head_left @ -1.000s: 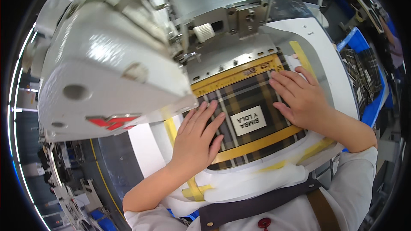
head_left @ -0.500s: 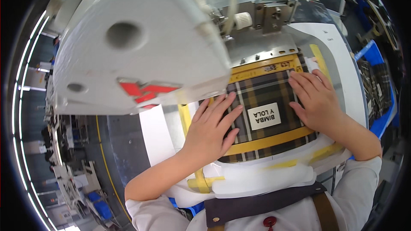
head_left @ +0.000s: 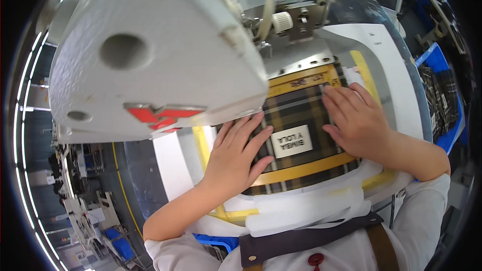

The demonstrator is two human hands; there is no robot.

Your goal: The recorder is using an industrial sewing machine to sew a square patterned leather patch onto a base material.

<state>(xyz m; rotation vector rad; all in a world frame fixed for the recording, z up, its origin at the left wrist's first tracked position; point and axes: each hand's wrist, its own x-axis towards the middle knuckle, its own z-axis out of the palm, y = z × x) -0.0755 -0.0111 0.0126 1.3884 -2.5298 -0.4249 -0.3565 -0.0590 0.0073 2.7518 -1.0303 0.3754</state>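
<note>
A dark plaid fabric piece point(head_left: 296, 113) lies flat under a yellow clamp frame point(head_left: 306, 169), with a white label point(head_left: 291, 141) on its middle. My left hand point(head_left: 233, 148) rests palm down on its left side, fingers spread, the fingertips near the machine head's lower edge. On the right side of the fabric lies my right hand point(head_left: 359, 120), fingers stretched and thumb apart, close to the label. Neither hand grips anything. A metal clamp plate point(head_left: 301, 60) holds the frame's far edge. The needle area is hidden behind the white sewing machine head point(head_left: 165, 60).
The machine head with its red emblem point(head_left: 163, 115) looms over the left. Yellow tape strips point(head_left: 365, 73) mark the white work plate. A blue bin point(head_left: 454, 115) with plaid pieces stands at the right. A dark tabletop point(head_left: 143, 170) and other workstations point(head_left: 90, 221) are at the left.
The whole view has shifted slightly, so machine, fabric and hands appear further left. Both hands stay flat on the fabric; little else differs.
</note>
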